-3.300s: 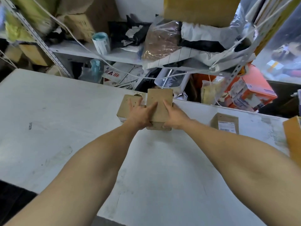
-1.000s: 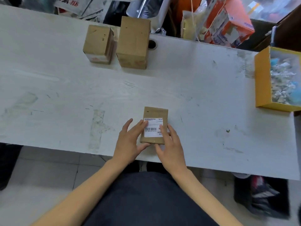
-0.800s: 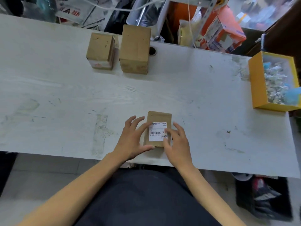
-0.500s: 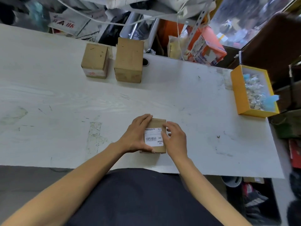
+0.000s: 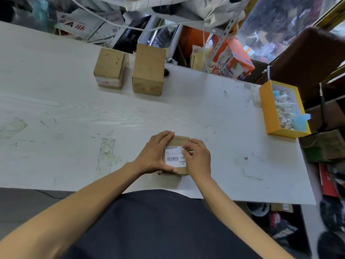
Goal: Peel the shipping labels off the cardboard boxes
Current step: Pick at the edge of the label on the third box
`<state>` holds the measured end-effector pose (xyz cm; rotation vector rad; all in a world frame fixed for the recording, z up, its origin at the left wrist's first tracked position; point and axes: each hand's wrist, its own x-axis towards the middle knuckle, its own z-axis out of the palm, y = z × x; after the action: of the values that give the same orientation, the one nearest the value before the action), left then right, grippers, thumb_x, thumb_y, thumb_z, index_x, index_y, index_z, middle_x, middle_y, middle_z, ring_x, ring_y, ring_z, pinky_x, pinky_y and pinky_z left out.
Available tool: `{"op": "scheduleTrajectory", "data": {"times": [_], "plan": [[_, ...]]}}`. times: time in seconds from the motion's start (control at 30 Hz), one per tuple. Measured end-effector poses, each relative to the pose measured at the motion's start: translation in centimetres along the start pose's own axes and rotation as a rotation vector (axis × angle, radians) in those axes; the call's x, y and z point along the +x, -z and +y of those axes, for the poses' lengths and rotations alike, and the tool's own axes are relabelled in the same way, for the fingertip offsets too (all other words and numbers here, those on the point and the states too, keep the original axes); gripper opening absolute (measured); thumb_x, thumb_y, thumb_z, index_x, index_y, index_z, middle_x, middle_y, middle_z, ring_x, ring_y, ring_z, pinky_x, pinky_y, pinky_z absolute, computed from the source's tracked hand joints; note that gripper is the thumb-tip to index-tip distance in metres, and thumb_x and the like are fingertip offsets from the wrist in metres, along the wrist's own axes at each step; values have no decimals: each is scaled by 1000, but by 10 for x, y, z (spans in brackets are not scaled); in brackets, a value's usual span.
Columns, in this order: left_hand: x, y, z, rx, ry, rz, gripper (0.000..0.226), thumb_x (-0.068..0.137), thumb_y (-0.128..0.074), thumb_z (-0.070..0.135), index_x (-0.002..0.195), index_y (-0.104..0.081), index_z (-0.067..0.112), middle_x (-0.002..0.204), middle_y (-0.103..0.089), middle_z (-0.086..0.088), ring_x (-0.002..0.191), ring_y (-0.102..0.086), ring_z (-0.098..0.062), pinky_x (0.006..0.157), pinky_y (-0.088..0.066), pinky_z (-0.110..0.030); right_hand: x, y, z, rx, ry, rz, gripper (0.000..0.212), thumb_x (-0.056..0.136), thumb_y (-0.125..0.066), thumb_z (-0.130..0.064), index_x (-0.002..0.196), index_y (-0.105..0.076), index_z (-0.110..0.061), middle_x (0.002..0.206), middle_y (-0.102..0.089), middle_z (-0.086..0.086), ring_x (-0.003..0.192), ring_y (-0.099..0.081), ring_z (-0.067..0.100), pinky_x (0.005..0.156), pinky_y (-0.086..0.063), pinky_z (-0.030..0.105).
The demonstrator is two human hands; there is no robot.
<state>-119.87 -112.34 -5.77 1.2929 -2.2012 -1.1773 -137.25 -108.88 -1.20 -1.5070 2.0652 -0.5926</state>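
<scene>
A small cardboard box lies near the table's front edge, a white shipping label with a barcode on its top. My left hand grips the box's left side, fingers over the far edge and thumb along the near edge. My right hand sits on the right side, its curled fingertips picking at the label's upper right corner and covering it. Two more cardboard boxes stand at the back of the table, one at the left, a taller one beside it.
The white table carries a yellow tray of small white and blue pieces at its right edge. Behind the table are cluttered shelves, newspapers, bags and an orange carton. A round cable hole sits right of the taller box.
Both hands left the two back boxes and brought a labelled box to the front edge. In the last half second my right fingertips moved onto the label's upper right corner.
</scene>
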Motion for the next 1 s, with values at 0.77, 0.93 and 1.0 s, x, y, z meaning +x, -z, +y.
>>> {"op": "scheduleTrajectory", "data": {"times": [0.77, 0.93, 1.0], "plan": [[1, -2, -3, 13, -10, 2, 131, 52, -73, 79, 157, -18, 21, 157, -21, 5, 137, -28, -22, 113, -29, -36, 5, 1, -2, 156, -154, -63, 5, 93, -58, -13, 95, -60, -17, 117, -54, -4, 92, -57, 8, 64, -37, 9], [1, -3, -5, 9, -16, 7, 130, 54, -73, 78, 156, -19, 20, 157, -21, 3, 136, -29, -23, 113, -30, -37, -5, 1, 7, 321, -114, -72, 33, 84, -71, -12, 116, -71, -23, 131, -52, -16, 98, -59, -5, 77, -46, 6], [2, -3, -6, 14, -21, 8, 130, 54, -73, 78, 156, -19, 20, 156, -22, 3, 136, -29, -23, 113, -30, -37, -6, -1, 8, 359, -128, -42, 24, 84, -72, -11, 106, -75, -20, 130, -53, -14, 93, -57, -15, 75, -48, 8]]}}
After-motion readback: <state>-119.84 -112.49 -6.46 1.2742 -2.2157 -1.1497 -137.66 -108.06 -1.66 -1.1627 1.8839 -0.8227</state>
